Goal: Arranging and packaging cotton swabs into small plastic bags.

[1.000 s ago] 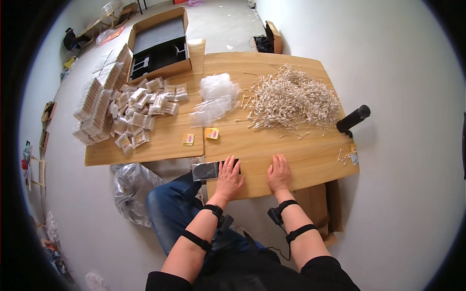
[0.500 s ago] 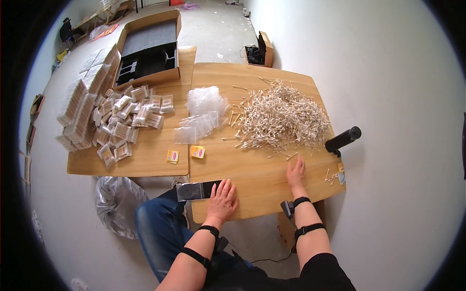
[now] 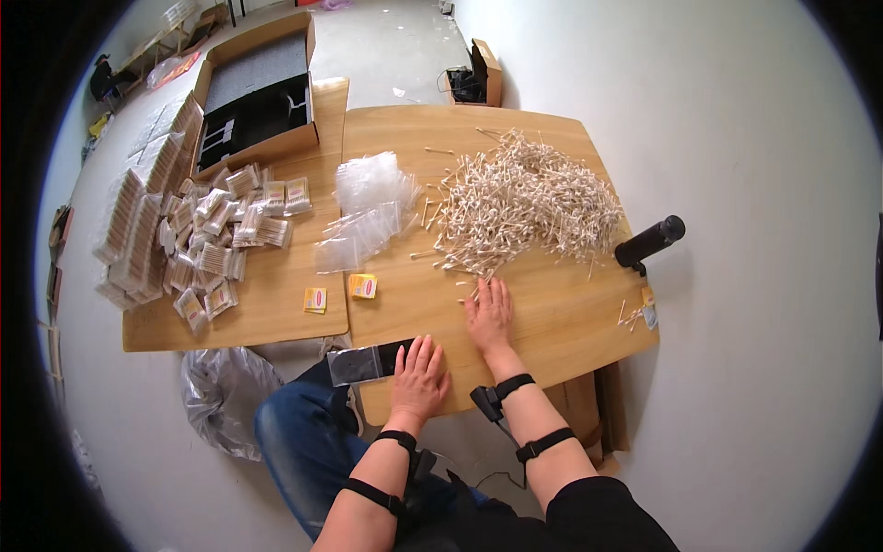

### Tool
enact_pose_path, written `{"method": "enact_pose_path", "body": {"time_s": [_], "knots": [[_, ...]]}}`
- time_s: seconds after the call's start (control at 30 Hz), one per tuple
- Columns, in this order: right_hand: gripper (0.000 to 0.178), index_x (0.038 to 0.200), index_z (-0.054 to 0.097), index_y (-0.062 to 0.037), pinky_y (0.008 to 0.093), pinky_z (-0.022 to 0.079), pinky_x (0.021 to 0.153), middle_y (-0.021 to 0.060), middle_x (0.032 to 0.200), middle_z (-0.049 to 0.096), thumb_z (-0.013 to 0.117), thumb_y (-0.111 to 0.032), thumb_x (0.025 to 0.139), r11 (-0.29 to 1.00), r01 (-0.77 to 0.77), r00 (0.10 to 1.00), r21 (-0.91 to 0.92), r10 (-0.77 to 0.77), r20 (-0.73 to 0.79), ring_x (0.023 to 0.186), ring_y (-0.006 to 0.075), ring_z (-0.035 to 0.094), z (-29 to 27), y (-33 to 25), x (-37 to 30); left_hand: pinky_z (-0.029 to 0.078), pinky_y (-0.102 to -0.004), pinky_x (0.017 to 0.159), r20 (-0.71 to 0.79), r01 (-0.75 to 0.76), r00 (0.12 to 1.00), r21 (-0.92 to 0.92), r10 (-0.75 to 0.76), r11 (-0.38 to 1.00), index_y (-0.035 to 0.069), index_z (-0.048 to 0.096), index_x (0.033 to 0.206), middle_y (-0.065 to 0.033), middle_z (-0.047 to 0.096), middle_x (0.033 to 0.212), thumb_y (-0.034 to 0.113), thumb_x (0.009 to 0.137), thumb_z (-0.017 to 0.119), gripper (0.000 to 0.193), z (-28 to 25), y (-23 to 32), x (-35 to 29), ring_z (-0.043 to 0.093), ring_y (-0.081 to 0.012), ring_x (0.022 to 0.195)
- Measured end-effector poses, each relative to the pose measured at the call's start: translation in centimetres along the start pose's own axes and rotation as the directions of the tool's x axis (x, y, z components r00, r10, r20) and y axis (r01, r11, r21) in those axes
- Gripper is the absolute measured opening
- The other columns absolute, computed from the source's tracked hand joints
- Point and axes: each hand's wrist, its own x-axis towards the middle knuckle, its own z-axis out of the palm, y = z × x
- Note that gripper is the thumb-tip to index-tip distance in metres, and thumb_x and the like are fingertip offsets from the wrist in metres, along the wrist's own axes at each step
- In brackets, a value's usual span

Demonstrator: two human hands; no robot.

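A large heap of loose cotton swabs [image 3: 529, 207] lies on the wooden table. At its near edge rests my right hand [image 3: 490, 317], palm down with fingers stretched forward; the fingertips reach a few stray swabs. My left hand [image 3: 419, 379] lies flat by the near table edge, fingers extended, partly over a dark flat object [image 3: 393, 355]. A small clear zip bag [image 3: 355, 366] sits over that object's left part. Beyond it are small yellow-and-white cards [image 3: 363, 286] and spread-out empty clear bags [image 3: 372, 198].
Filled swab packets [image 3: 221, 221] are scattered on the left table, beside stacked packs [image 3: 138, 221] and an open cardboard box [image 3: 253, 129]. A black cylinder on a stand [image 3: 650, 242] rises at the right edge. A silver-grey plastic bag [image 3: 221, 396] stands on the floor.
My right hand has moved left along the near side of the swab heap. My left hand stays by the dark object. The view has shifted slightly.
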Motion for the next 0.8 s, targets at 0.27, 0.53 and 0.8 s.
{"method": "enact_pose_path", "body": {"time_s": [0.27, 0.53, 0.8], "knots": [[0.048, 0.134, 0.049, -0.0048, 0.0461, 0.039, 0.105, 0.0185, 0.132, 0.053, 0.060, -0.017, 0.089, 0.921, -0.036, 0.999, 0.389, 0.031, 0.019, 0.123, 0.0371, 0.049, -3.8, -0.4, -5.7, 0.020, -0.0492, 0.116, -0.019, -0.009, 1.000, -0.042, 0.008, 0.999, 0.010, 0.051, 0.135, -0.0128, 0.040, 0.147, 0.033, 0.086, 0.062, 0.055, 0.2, 0.0, 1.1, 0.031, -0.0289, 0.141], [0.036, 0.121, 0.057, -0.0058, 0.0463, 0.039, 0.105, 0.0164, 0.128, 0.054, 0.059, -0.013, 0.085, 0.994, 0.100, 0.993, -0.041, -0.102, -0.055, 0.125, 0.0357, 0.048, -5.7, -0.3, -7.2, 0.023, -0.0501, 0.115, -0.042, -0.025, 0.999, -0.008, 0.025, 1.000, 0.009, 0.053, 0.132, -0.0126, 0.043, 0.146, 0.037, 0.084, 0.063, 0.056, 0.2, -0.3, 0.5, 0.034, -0.0273, 0.140], [0.035, 0.117, 0.057, -0.0060, 0.0490, 0.039, 0.103, 0.0173, 0.125, 0.053, 0.059, -0.014, 0.083, 0.989, 0.146, 0.986, -0.005, -0.146, -0.081, 0.123, 0.0368, 0.047, -3.9, 1.2, -8.8, 0.036, -0.0505, 0.106, -0.049, -0.034, 0.998, 0.040, 0.036, 0.999, 0.011, 0.063, 0.114, -0.0127, 0.054, 0.134, 0.032, 0.084, 0.063, 0.036, -0.8, -0.3, -0.5, 0.047, -0.0289, 0.129]]}}
